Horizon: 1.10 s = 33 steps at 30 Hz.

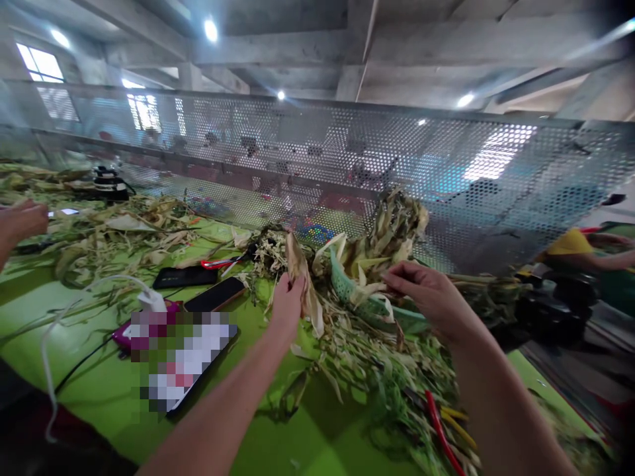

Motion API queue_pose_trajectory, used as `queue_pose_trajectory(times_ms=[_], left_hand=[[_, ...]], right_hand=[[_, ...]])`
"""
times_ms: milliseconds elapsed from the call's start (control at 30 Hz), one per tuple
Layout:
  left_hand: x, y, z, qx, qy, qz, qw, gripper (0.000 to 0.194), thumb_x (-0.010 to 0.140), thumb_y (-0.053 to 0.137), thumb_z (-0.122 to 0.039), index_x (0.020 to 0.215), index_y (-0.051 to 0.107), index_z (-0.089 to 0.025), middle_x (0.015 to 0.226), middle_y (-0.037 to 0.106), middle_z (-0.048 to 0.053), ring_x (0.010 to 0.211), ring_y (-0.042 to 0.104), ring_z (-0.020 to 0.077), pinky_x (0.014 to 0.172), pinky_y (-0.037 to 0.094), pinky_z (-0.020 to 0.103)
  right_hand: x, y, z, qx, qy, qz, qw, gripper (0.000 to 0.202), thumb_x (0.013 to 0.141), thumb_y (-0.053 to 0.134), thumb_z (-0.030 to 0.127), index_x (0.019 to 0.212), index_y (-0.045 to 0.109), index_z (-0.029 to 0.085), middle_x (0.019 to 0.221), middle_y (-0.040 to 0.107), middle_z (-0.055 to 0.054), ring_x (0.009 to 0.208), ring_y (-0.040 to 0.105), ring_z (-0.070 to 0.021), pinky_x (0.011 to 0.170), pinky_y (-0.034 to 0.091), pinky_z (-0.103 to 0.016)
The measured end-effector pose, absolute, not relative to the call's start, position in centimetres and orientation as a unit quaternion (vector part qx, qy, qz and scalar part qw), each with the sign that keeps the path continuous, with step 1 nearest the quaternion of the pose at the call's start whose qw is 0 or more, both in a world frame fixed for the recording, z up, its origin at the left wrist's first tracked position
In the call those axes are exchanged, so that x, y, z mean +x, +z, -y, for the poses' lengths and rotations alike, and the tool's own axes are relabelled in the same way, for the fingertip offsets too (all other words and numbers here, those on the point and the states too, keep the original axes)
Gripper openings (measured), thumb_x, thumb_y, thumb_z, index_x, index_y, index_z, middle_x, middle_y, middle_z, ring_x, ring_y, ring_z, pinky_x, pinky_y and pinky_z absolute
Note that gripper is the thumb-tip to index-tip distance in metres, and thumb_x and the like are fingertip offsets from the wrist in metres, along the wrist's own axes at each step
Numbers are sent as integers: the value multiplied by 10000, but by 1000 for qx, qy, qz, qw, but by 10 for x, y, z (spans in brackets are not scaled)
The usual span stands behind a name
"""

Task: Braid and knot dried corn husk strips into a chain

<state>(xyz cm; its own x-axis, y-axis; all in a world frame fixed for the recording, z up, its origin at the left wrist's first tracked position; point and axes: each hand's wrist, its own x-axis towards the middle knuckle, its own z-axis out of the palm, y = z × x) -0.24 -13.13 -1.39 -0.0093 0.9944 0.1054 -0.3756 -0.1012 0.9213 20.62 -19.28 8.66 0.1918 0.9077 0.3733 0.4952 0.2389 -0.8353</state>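
Fingers of my left hand [288, 301] are wrapped round a dried corn husk [296, 254], whose tan tip points upward and whose lower leaves hang to the right. My right hand [426, 294] is closed in a pinch at the rim of a green plastic basket [342, 274]. Its fingertips meet the pale husks in the basket; whether they grip one I cannot make out. More dried husks [399, 225] rise from the basket, leaning toward the perforated screen. Shredded husk strips [357, 357] lie below, between my forearms.
Phones [215, 294] and a purple power strip [122, 337] with a white charger [153, 301] lie left on the green table. Red-handled scissors [213, 264] lie behind them; red-handled pliers [439, 430] lie front right. A perforated metal screen [307, 152] spans the back. Other people's hands [24, 221] show at both sides.
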Motion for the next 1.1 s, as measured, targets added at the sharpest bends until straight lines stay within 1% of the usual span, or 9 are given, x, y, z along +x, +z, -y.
queue_pose_trajectory(times_ms=[67, 133, 200, 333, 433, 567, 800, 967, 1100], left_hand=[[-1, -10, 138, 433, 593, -350, 582, 274, 771, 612, -414, 898, 600, -171, 845, 620, 14, 746, 544, 123, 710, 423, 235], [2, -5, 147, 443, 575, -331, 603, 280, 757, 633, -412, 892, 615, -168, 826, 620, 11, 727, 533, 121, 687, 417, 228], [5, -1, 154, 454, 560, -309, 620, 283, 749, 643, -408, 900, 626, -170, 810, 620, 5, 707, 521, 115, 661, 409, 219], [9, -2, 158, 476, 540, -282, 634, 278, 737, 652, -391, 897, 623, -166, 786, 613, 0, 691, 511, 114, 636, 404, 215], [7, -7, 149, 473, 555, -306, 612, 273, 743, 646, -393, 888, 613, -164, 783, 607, 3, 701, 515, 120, 656, 416, 225], [0, -7, 141, 471, 577, -337, 575, 278, 747, 637, -403, 889, 610, -165, 793, 604, 7, 687, 507, 116, 641, 405, 219], [5, -1, 151, 451, 568, -289, 625, 283, 726, 650, -422, 819, 579, -165, 734, 564, -13, 669, 494, 105, 626, 405, 208], [10, -10, 147, 398, 575, -281, 657, 270, 736, 640, -417, 807, 553, -171, 706, 520, -28, 610, 470, 84, 576, 382, 201], [6, -8, 145, 398, 561, -285, 667, 317, 761, 597, -486, 813, 532, -180, 684, 490, -29, 572, 447, 90, 530, 357, 212]], right_hand=[[208, 86, 192, -595, 100, 637, 479, 239, 578, 782, 313, 787, 718, 215, 744, 643, -37, 660, 525, -178, 638, 399, -319], [198, 80, 190, -586, 46, 657, 472, 349, 570, 784, 260, 915, 733, 246, 875, 668, -47, 734, 547, -202, 684, 409, -334], [179, 71, 187, -566, 115, 652, 491, 279, 637, 748, 311, 907, 733, 241, 867, 686, -47, 720, 561, -203, 661, 417, -326], [146, 48, 180, -539, 271, 653, 458, 212, 715, 691, 406, 738, 713, 197, 666, 648, -7, 629, 533, -164, 603, 400, -285], [140, 39, 179, -553, 276, 617, 487, 226, 709, 694, 403, 686, 674, 179, 600, 614, 7, 570, 508, -140, 569, 394, -270], [141, 39, 181, -558, 324, 566, 513, 235, 714, 686, 414, 705, 633, 185, 633, 643, -10, 550, 545, -143, 547, 417, -269], [125, 30, 179, -505, 371, 625, 466, 346, 693, 708, 482, 604, 540, 193, 544, 470, 48, 513, 409, -103, 485, 312, -234], [115, 26, 181, -474, 390, 624, 484, 320, 718, 698, 425, 598, 505, 200, 557, 459, 46, 521, 421, -110, 509, 325, -244], [111, 29, 185, -464, 398, 639, 467, 299, 728, 691, 392, 588, 515, 195, 563, 459, 44, 531, 437, -113, 514, 344, -244]])
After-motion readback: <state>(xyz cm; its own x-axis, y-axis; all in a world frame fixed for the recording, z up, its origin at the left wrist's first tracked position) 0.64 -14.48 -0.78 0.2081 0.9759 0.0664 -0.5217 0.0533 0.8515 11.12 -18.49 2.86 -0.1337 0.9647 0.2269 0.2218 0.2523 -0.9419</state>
